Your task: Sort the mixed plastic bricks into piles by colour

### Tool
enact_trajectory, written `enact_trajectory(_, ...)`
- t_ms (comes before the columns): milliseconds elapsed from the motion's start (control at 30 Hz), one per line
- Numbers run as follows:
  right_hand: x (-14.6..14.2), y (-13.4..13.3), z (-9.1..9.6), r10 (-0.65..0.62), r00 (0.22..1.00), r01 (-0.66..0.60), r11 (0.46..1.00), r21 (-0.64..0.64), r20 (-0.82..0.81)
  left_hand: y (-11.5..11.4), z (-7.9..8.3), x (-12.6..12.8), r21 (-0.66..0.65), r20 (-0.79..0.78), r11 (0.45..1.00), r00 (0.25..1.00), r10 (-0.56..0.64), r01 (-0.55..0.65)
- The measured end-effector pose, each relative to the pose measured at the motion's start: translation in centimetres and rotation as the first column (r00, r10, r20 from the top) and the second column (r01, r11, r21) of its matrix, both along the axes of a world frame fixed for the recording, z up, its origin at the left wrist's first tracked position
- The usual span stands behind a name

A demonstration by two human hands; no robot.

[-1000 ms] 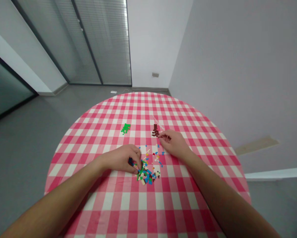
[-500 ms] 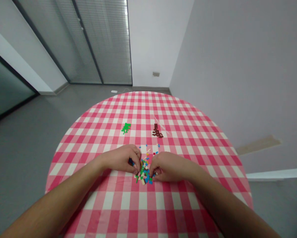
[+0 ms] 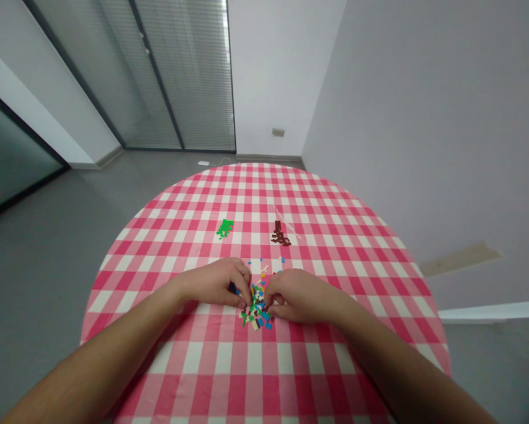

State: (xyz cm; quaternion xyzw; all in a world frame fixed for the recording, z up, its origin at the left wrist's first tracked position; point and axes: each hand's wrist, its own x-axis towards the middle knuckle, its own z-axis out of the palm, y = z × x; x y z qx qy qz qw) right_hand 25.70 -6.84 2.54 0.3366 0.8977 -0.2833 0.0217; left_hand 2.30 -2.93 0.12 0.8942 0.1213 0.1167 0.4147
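Note:
A loose heap of small building bricks (image 3: pixel 256 315) in blue, green, cream and other colours lies between my two hands on the checked tablecloth. My left hand (image 3: pixel 222 281) rests at the heap's left side, thumb and fingers bent together at its edge. On the opposite side, my right hand (image 3: pixel 297 295) has its thumb and forefinger closed low over the bricks. Whatever either pinch holds is too small or too hidden to name. Beyond the hands sit a cluster of green bricks (image 3: pixel 224 228) on the left and a cluster of dark brown bricks (image 3: pixel 280 234) on the right.
The round table wears a pink and white checked tablecloth (image 3: pixel 194 383). A few stray bricks lie just past the heap. A wall (image 3: pixel 423 129) rises at the right, and glass partitions (image 3: pixel 185 76) stand behind the table at the left.
My right hand has shifted slightly left and up over the heap, uncovering bricks at the heap's near right edge. My left hand has hardly moved.

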Motion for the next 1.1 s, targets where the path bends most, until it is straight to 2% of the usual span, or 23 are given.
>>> enact_trajectory(433, -1.2, -1.0, 0.9, 0.024, 0.998, -0.027, 0.998, 0.059, 0.053, -0.1, -0.2, -0.1, 0.008, 0.002, 1.0, 1.0, 0.007, -0.007)
enact_trajectory(733, -1.8, -1.8, 0.9, 0.008, 0.987, -0.037, 0.983, 0.178, 0.163, 0.1, -0.2, 0.1, -0.004, 0.005, 1.0, 1.0, -0.003, 0.003)
enact_trajectory(1100, -2.3, -1.8, 0.9, -0.002, 0.981, -0.032, 0.984, 0.173, 0.194, 0.0, 0.1, 0.1, -0.022, 0.025, 1.0, 1.0, -0.006, 0.007)
